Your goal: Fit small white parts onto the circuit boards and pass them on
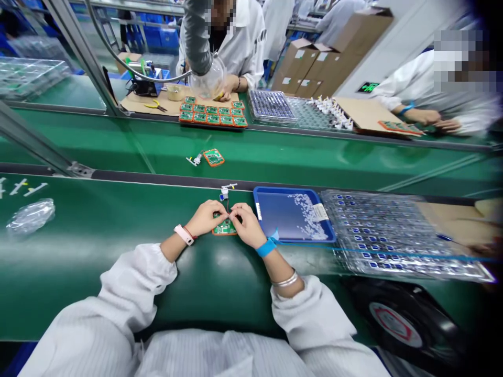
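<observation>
I'm looking down on one green assembly belt (118, 293) carrying one stack of clear blister trays (401, 235) and one blue tray (293, 214) of small white parts (306, 217). Two hands work just left of that tray: the left hand (206, 219) and the right hand (247, 225) sit over one orange-edged circuit board (225, 228), lying flat on the belt. The fingertips (227, 209) of both press together, pinching what looks like a thin dark wire (227, 201) rising to one small white connector (224, 192).
</observation>
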Demonstrator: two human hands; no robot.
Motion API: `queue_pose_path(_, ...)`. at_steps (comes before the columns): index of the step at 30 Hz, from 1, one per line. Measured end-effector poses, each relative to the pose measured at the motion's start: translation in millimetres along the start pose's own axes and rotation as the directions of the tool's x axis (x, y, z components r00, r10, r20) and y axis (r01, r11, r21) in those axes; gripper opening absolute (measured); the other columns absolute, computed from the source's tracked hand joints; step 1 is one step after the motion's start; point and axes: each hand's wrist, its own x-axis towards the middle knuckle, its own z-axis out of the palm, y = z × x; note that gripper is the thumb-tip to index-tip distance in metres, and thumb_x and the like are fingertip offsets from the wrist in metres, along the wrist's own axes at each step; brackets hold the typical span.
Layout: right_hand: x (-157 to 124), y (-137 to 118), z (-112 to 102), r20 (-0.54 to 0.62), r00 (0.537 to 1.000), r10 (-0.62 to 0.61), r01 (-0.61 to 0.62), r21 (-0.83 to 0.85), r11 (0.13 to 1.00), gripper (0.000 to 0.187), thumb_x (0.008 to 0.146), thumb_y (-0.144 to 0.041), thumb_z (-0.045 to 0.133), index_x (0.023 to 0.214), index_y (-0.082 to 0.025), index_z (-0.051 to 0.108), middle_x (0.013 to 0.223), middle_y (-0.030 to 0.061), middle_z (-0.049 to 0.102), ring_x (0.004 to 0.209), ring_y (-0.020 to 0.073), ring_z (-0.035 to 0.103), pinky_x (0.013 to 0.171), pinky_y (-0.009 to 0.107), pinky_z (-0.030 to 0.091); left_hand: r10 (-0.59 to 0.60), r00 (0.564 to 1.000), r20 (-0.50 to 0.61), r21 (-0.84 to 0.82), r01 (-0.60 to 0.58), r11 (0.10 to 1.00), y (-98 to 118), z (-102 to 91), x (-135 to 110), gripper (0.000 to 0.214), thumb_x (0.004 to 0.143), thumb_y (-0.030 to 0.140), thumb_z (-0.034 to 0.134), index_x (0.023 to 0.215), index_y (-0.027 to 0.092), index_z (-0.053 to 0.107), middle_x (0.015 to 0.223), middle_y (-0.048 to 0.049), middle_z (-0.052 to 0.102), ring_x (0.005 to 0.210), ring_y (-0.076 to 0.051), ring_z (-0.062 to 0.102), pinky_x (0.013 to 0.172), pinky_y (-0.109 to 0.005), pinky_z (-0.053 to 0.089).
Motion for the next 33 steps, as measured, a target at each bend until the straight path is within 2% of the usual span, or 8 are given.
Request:
queue_pose_path(7,1,5,1,0.073,0.995,0.068,-0.069,0.006,0.998,0.014,0.079,-0.018,0.047,0.065,-0.017,0.051,0.089,0.0081,0.051,0.088,0.0186,0.051,0.081,0.036,0.043,-0.103,0.993,0.065,0.010,0.103,0.995,2,-0.7,4,0.010,0.076,0.017,0.058,0.071,0.015,0.067,0.080,-0.0034,0.067,0.077,-0.016,0.061,0.073,-0.027,0.045)
queue_pose_path(13,-1,-5,5,-0.002,0.999,0.052,-0.052,-0.024,0.998,0.014,0.077,-0.016,0.049,0.064,-0.017,0.053,0.084,0.0067,0.052,0.083,0.0169,0.052,0.076,0.033,0.044,-0.120,0.988,0.098,0.035,0.117,0.993,4,-6.3,5,0.009,0.073,0.016,0.059,0.067,0.016,0.066,0.077,-0.0028,0.067,0.074,-0.016,0.061,0.071,-0.027,0.045)
queue_pose_path(15,-5,-8,-8,-0.072,0.997,0.002,-0.005,-0.047,0.999,0.013,0.078,-0.017,0.049,0.067,-0.018,0.054,0.084,0.0062,0.053,0.083,0.0163,0.053,0.075,0.031,0.044,-0.068,0.996,0.063,0.008,0.068,0.998,2,-7.7,1,0.007,0.075,0.018,0.059,0.074,0.016,0.066,0.080,-0.0031,0.066,0.077,-0.016,0.060,0.072,-0.027,0.045)
queue_pose_path(18,-19,6,-50,-0.265,0.964,-0.023,-0.020,-0.159,0.987,0.013,0.080,-0.020,0.050,0.070,-0.018,0.058,0.087,0.0069,0.056,0.086,0.0173,0.053,0.077,0.032,0.044,-0.010,1.000,0.009,-0.009,0.011,1.000,-2,-8.9,-5,0.017,0.078,0.025,0.059,0.091,0.016,0.063,0.091,-0.0049,0.065,0.084,-0.017,0.060,0.076,-0.029,0.046)
queue_pose_path(21,-41,42,-103,-0.432,0.900,0.054,-0.207,-0.315,0.926,0.014,0.075,-0.024,0.053,0.064,-0.018,0.058,0.078,0.0074,0.058,0.081,0.0197,0.054,0.078,0.036,0.044,-0.007,1.000,-0.001,0.005,0.007,1.000,-5,-8.7,-7,0.021,0.081,0.030,0.055,0.096,0.016,0.061,0.095,-0.0062,0.064,0.086,-0.018,0.060,0.076,-0.030,0.046)
queue_pose_path(24,-62,75,-136,-0.419,0.890,0.183,-0.352,-0.373,0.859,0.013,0.070,-0.023,0.055,0.058,-0.019,0.057,0.069,0.0062,0.059,0.073,0.0196,0.054,0.076,0.037,0.044,0.008,1.000,0.016,0.023,-0.009,1.000,-5,-7.9,-6,0.023,0.083,0.032,0.052,0.097,0.016,0.060,0.097,-0.0068,0.064,0.088,-0.019,0.059,0.079,-0.033,0.046)
queue_pose_path(27,-72,89,-140,-0.382,0.895,0.230,-0.381,-0.388,0.839,0.012,0.069,-0.024,0.055,0.059,-0.018,0.059,0.071,0.0069,0.062,0.074,0.0197,0.055,0.075,0.036,0.044,0.005,1.000,0.022,0.030,-0.005,1.000,-5,-8.0,-6,0.024,0.084,0.033,0.051,0.098,0.016,0.060,0.097,-0.0072,0.064,0.089,-0.020,0.059,0.079,-0.033,0.046)
queue_pose_path(33,-76,93,-139,-0.312,0.922,0.228,-0.355,-0.452,0.819,0.013,0.070,-0.023,0.053,0.060,-0.018,0.060,0.073,0.0080,0.062,0.075,0.0207,0.055,0.076,0.036,0.043,0.012,0.999,0.037,0.021,-0.013,1.000,-4,-10.9,-6,0.023,0.084,0.033,0.051,0.096,0.017,0.061,0.097,-0.0066,0.065,0.088,-0.019,0.060,0.078,-0.032,0.047)
